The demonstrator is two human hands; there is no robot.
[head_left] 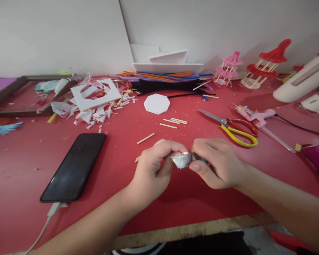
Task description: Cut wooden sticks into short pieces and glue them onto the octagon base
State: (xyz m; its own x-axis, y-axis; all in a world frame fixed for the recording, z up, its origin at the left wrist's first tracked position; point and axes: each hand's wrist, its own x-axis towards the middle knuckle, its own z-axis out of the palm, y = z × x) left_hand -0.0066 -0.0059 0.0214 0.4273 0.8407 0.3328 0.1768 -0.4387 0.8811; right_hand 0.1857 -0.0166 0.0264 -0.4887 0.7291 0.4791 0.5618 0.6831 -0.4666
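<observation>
In my right hand is a craft knife; its wide metal blade points left and the fingers wrap the mostly hidden handle. My left hand is closed against the blade, thumb and fingers pinching a small pale wooden stick, of which only the end shows. Several short wooden sticks lie on the red tabletop just beyond the hands, with one more stick near the left knuckles. Behind them is a white foam octagon with small holes along its edge.
A phone on a cable lies left, scissors and a pink glue gun right. Foam scraps pile up at back left. Pipe cleaners, a pink tiered model and a red one line the back.
</observation>
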